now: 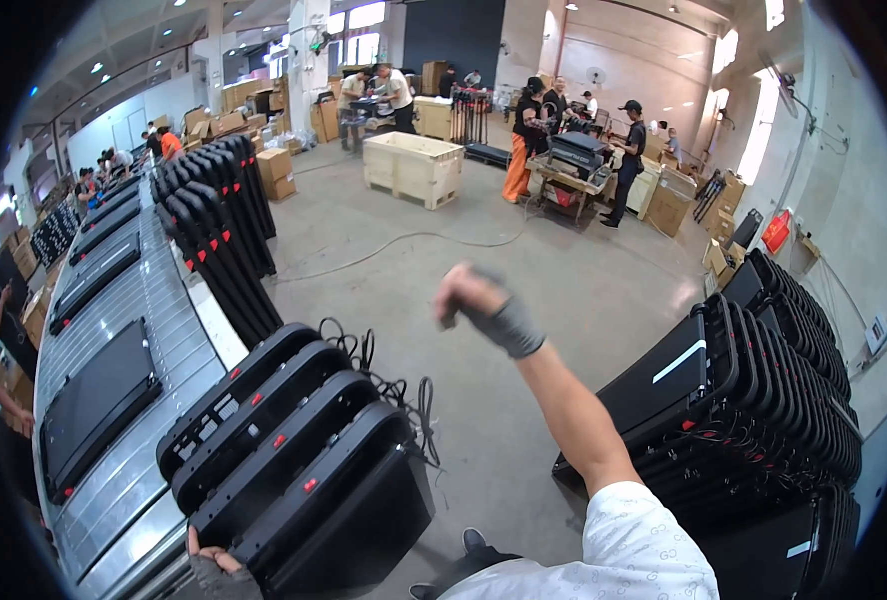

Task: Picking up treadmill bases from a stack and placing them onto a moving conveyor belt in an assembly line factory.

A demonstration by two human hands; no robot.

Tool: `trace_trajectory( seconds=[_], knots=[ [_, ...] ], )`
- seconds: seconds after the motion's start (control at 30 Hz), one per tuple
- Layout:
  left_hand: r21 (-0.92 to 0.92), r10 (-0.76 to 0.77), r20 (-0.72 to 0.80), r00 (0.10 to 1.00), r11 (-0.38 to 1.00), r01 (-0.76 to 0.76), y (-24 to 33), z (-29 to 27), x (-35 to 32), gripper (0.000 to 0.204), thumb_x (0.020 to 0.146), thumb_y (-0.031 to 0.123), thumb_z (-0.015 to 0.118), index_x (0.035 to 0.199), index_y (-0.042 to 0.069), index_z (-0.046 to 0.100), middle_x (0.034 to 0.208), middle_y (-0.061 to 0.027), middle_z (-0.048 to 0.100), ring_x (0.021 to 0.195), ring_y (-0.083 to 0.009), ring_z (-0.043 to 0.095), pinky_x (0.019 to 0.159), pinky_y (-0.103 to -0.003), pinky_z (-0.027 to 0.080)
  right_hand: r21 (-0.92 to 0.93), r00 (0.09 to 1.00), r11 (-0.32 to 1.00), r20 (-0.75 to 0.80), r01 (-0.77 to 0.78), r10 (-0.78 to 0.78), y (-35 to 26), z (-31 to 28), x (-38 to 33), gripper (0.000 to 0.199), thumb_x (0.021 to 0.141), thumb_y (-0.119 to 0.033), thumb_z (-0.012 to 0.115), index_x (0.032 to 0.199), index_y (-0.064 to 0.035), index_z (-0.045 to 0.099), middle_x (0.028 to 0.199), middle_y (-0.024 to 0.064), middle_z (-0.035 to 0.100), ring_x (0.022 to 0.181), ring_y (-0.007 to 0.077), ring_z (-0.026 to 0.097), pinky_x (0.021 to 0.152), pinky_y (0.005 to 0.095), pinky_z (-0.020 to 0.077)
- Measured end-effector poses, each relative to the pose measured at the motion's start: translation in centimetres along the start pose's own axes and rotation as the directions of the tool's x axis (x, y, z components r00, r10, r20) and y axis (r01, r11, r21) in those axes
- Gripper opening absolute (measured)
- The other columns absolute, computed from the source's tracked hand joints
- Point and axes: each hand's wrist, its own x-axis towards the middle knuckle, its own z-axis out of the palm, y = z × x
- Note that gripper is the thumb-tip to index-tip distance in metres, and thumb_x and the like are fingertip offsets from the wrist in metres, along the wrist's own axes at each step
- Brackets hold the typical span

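My left hand, in a grey fingerless glove, is closed at the lower left end of the nearest black flat treadmill. This treadmill stands on edge in a row of several, with rounded ends, red switches and dark power cords hanging from their far ends. Part of the left hand is cut off by the lower edge. My right hand, also grey-gloved, is raised over the open floor at the end of an outstretched arm. Its fingers look bent but are smeared by motion, and no held object shows.
A metal roller conveyor runs along the left, carrying flat black treadmills. More treadmills lean beside it, and a stack stands at right. A wooden crate, a floor cable and several people are farther off.
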Motion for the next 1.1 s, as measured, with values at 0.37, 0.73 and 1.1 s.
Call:
trace_trajectory(
  seconds=[0.37,0.73,1.1],
  knots=[
    [-0.08,-0.043,-0.033,0.999,0.996,0.041,2.7,1.6,2.0,0.018,0.083,-0.001,0.052,0.1,0.0,0.057,0.13,-0.0181,0.056,0.107,-0.0336,0.059,0.092,-0.039,0.048,-0.449,0.934,0.851,-0.337,-0.274,0.123,18.5,9.8,-8.7,0.048,0.105,-0.043,0.034,0.123,-0.0048,0.055,0.122,0.0129,0.059,0.12,0.0238,0.052,0.103,0.0347,0.0371],
    [-0.364,0.622,0.278,0.732,0.774,-0.518,20.7,9.3,5.7,0.046,0.076,0.006,0.065,0.121,0.003,0.054,0.125,-0.0167,0.055,0.115,-0.0368,0.053,0.099,-0.046,0.043,-0.567,0.951,0.781,-0.288,-0.262,0.11,15.2,10.3,-9.2,0.046,0.099,-0.038,0.051,0.13,-0.0029,0.05,0.116,0.0178,0.062,0.104,0.0309,0.062,0.091,0.0377,0.0477],
    [0.004,0.322,0.871,0.371,0.75,-0.662,28.5,20.5,9.8,0.04,0.079,0.023,0.066,0.116,0.009,0.064,0.109,-0.0136,0.067,0.096,-0.0313,0.068,0.078,-0.045,0.055,-0.331,0.867,0.845,-0.423,-0.42,0.265,14.4,-4.2,-10.0,0.04,0.095,-0.029,0.059,0.125,-0.0035,0.053,0.093,0.007,0.067,0.088,0.0178,0.063,0.079,0.033,0.0506]
  ],
)
